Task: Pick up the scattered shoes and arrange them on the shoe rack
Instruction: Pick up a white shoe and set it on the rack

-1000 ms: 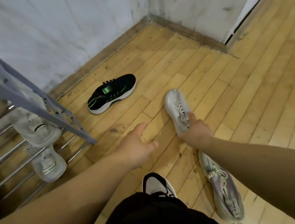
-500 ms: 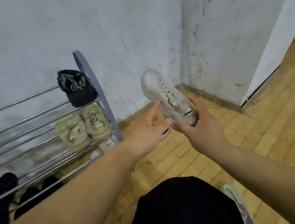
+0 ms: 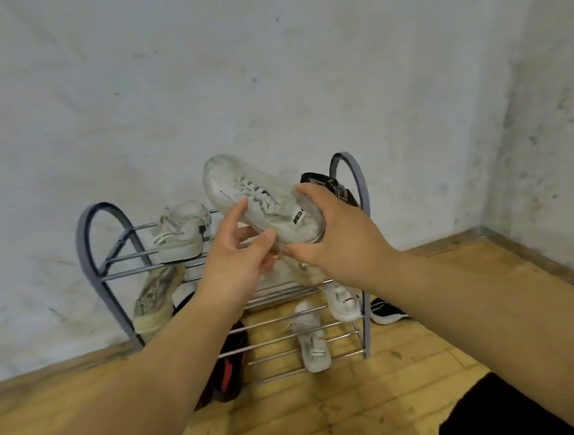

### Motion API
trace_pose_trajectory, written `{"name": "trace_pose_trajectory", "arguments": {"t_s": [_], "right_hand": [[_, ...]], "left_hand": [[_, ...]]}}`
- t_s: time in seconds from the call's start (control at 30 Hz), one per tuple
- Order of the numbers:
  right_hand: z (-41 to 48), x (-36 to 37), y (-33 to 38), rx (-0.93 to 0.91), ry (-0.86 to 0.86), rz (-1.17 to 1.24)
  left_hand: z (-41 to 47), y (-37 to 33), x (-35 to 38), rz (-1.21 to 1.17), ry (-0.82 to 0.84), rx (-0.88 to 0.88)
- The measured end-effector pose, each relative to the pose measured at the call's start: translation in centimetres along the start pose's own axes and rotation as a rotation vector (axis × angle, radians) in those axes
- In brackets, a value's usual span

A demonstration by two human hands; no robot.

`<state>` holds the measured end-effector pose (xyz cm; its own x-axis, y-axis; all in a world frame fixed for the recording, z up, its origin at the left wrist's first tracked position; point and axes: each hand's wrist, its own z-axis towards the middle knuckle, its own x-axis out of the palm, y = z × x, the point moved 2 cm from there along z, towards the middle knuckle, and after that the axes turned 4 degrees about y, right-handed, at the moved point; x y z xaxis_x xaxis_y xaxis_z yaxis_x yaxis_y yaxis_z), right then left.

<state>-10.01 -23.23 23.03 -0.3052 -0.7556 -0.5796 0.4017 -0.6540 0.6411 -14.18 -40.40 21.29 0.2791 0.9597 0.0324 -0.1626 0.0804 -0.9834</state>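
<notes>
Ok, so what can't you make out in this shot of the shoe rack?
Head view:
Label on the white sneaker: the right hand cuts off its text.
Middle shelf: the left hand and right hand cover its shoes.
Black shoe on the floor: the rack's end frame hides most.

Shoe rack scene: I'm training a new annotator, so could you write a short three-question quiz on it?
1. Which hand wraps the heel of the white sneaker?
2. True or false: the sneaker already rests on the shoe rack.
3. Fill in: a black shoe lies on the floor, to the rack's ___.
Key: 1. The right hand; the left hand pinches its side. 2. False; it is held in the air. 3. Right.
</notes>
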Motion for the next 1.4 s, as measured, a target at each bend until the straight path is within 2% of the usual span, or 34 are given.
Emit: {"name": "trace_pose_trajectory", "arguments": {"t_s": [0.1,0.3,0.5,0.77,0.9,1.03,1.17,1.4], "right_hand": [[-0.7,4.5,0.0,-0.03,0.061,0.017],[-2.7,8.3,-2.3,0.028,0.265,-0.011],[-3.1,9.5,-2.2,0.066,0.347,-0.013],[-3.2,9.7,-2.3,0.114,0.422,0.067],[-3.4,8.6,-2.8,0.181,0.579,0.13],[-3.7,6.3,-3.5,0.33,0.751,0.236],[-5.1,4.7,-4.7,0.59,0.911,0.432],[-7.8,5.9,-7.9,0.886,1.19,0.419]], "left_hand": [[-1.5,1.8,-3.3,-0.107,-0.078,-0.099],[-4.2,4.5,-5.1,0.07,-0.092,-0.283],[-4.9,5.3,-6.2,0.119,-0.069,-0.259],[-5.6,4.6,-6.7,0.363,-0.055,-0.114],[-5.9,4.5,-6.2,0.425,0.041,-0.085],[-6.0,4.5,-5.9,0.332,0.181,-0.21],[-6.6,5.4,-5.2,0.164,0.36,-0.438],[-7.0,10.0,-3.0,0.093,0.511,-0.75]]}}
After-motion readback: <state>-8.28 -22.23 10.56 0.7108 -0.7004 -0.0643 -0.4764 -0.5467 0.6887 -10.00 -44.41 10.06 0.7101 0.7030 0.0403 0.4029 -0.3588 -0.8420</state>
